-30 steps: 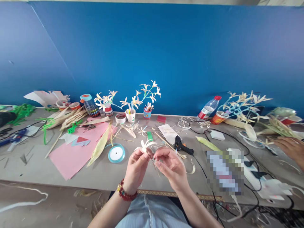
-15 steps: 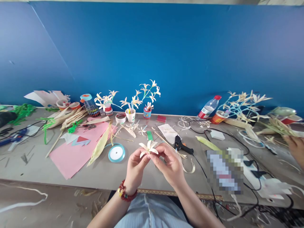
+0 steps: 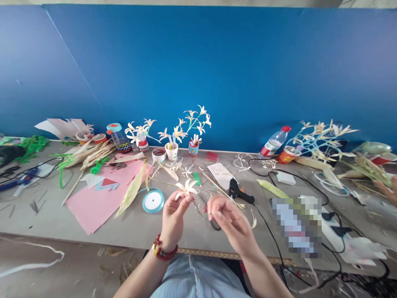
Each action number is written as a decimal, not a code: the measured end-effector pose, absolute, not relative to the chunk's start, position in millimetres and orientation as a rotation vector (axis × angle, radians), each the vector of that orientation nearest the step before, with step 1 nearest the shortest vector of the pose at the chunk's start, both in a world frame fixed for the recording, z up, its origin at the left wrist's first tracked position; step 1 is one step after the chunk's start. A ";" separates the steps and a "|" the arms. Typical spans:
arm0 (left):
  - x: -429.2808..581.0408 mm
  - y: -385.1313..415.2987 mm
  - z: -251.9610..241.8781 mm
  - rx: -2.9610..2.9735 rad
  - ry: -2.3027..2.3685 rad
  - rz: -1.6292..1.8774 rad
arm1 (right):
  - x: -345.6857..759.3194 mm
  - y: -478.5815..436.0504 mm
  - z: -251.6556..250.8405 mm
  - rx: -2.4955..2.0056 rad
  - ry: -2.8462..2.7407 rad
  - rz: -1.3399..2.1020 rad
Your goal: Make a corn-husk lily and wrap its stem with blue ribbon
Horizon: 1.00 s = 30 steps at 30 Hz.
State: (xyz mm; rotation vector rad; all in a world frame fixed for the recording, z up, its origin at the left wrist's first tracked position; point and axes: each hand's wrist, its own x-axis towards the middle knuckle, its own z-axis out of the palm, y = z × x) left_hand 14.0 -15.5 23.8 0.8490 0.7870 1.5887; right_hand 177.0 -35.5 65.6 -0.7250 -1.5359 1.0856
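A cream flower [image 3: 186, 188] with narrow, pointed petals, looking like dried husk, is pinched at its base by my left hand [image 3: 173, 213]. Its petals spread above my fingertips. My right hand [image 3: 228, 217] is apart from the flower, to its right, with the fingers curled together. They look slightly blurred, and whatever may be in them is hidden. Thin dark pieces and a black loop [image 3: 214, 225] show beside and under these fingers; I cannot tell whether they are held or lie on the table. A black glue gun [image 3: 240, 192] rests just beyond my right hand.
Left of my hands lie a ribbon spool [image 3: 153, 200], a yellowish husk [image 3: 132, 192] and pink paper [image 3: 89, 207]. Cups of flower sprays [image 3: 172, 151] stand along the blue wall. A power strip [image 3: 330, 227] and cables are at right. Another person's hand [image 3: 387, 192] shows at the right edge.
My right hand has let go of the flower and moved right and slightly down. My left hand keeps the flower, now a little farther left. Dark thin pieces show between the hands.
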 end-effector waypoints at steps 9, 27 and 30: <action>-0.1 -6.5 24.7 0.865 0.709 1.519 | 208.3 -27.4 44.7 -0.758 -1.124 1.136; -68.3 8.3 39.0 0.941 0.618 1.483 | 222.6 -22.6 9.5 -1.129 -0.959 1.020; -61.7 7.5 37.5 0.948 0.598 1.464 | 221.0 -26.0 11.5 -1.157 -1.089 0.970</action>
